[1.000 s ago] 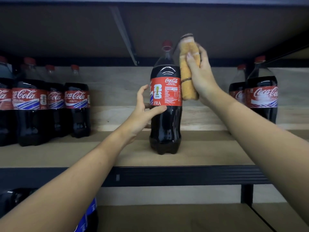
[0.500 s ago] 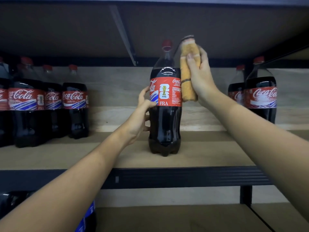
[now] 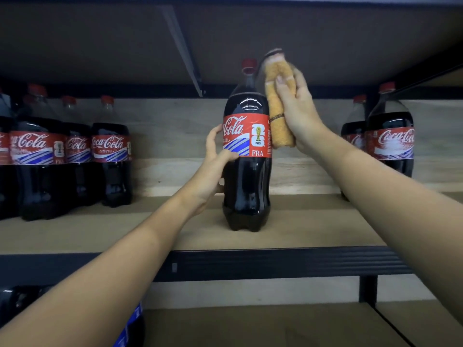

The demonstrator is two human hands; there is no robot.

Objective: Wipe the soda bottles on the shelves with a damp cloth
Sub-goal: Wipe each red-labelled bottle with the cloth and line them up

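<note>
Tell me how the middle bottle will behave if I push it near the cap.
The middle bottle looks full, so probably heavy and steady. It is tall on a narrow base, so a push up high may tip it. The left hand bracing its side should help.

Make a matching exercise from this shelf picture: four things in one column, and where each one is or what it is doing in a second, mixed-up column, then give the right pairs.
Things
1. cloth
2. left hand
3. middle bottle
4. bottle group

Places or states
A. stands alone at the shelf's centre
B. lined up at the far left of the shelf
C. grips the label side of the middle bottle
D. held by the right hand against the bottle's upper right side

Pairs: 1-D, 2-C, 3-A, 4-B
</note>
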